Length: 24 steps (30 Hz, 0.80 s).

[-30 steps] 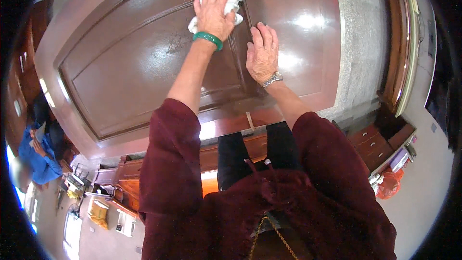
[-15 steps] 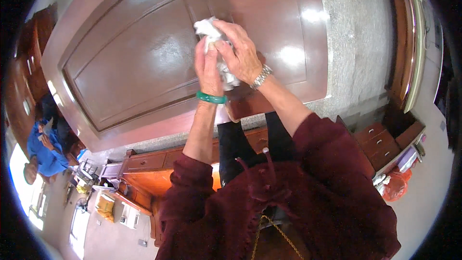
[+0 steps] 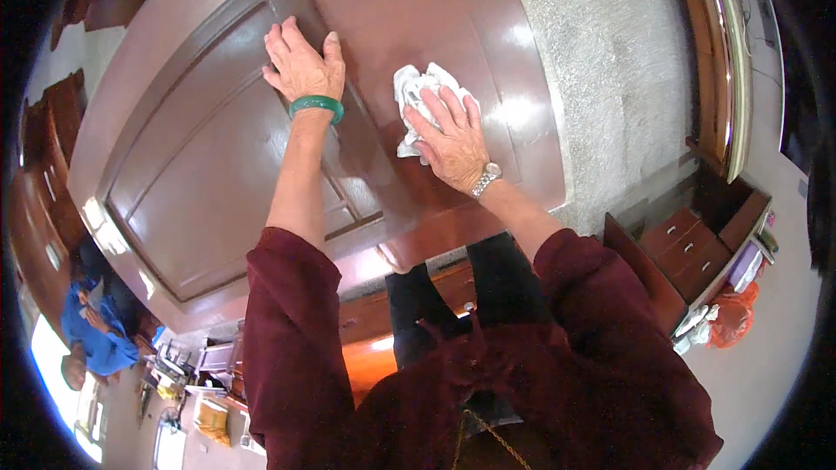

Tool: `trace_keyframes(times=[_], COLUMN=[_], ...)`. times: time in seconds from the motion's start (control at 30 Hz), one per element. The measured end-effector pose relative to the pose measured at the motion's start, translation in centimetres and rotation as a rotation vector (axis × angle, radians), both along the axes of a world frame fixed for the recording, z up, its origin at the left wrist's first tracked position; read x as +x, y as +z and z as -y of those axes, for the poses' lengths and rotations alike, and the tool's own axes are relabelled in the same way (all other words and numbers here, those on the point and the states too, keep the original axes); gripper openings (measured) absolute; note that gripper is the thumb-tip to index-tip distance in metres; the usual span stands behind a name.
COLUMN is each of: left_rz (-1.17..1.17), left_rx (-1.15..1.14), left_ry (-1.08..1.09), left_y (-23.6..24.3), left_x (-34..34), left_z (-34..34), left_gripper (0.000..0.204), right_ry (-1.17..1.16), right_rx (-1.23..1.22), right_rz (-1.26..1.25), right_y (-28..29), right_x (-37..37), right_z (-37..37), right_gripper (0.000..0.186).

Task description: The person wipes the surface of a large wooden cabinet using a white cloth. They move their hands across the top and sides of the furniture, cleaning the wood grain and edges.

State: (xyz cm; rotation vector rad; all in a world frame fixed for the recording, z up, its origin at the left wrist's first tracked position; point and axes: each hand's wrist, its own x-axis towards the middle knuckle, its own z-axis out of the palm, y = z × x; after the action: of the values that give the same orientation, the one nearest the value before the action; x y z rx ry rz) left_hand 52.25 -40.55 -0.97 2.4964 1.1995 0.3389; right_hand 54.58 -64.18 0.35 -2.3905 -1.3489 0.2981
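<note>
Lying open on the cloth (image 3: 407, 87), the right hand (image 3: 453, 141) has room before the right edge of the board (image 3: 370, 126). The left hand (image 3: 306, 65) spreads open at upper left.

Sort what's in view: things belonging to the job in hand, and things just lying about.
In the job:
white cloth, under the right hand
brown tabletop, beneath cloth and left hand

Lying about:
orange bag, off to the right
drawers, near the bag
</note>
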Motion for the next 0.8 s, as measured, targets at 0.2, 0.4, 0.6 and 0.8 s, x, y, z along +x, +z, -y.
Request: trace_keyframes(times=[0.2, 0.4, 0.6, 0.8], left_rz=[-0.02, 0.046, 0.037, 0.072], left_rx=[0.057, 0.025, -0.007, -0.026], left_ry=[0.054, 0.081, 0.113, 0.15], left_y=[-1.5, -1.5, -1.1, -1.2], left_x=[1.6, 1.4, 1.2, 0.5], left_z=[0.3, 0.1, 0.2, 0.1], left_gripper=[0.059, 0.043, 0.041, 0.039], right_ry=[0.087, -0.225, 0.323, 0.365], right_rx=[0.023, 0.274, 0.175, 0.261], right_rz=[0.069, 0.109, -0.009, 0.064], right_y=[-2.2, -3.5, -2.1, -2.8], right_x=[7.4, 14.3, 6.4, 11.8], right_z=[-3.5, -13.9, -11.1, -17.4], right_gripper=[0.049, 0.047, 0.044, 0.044])
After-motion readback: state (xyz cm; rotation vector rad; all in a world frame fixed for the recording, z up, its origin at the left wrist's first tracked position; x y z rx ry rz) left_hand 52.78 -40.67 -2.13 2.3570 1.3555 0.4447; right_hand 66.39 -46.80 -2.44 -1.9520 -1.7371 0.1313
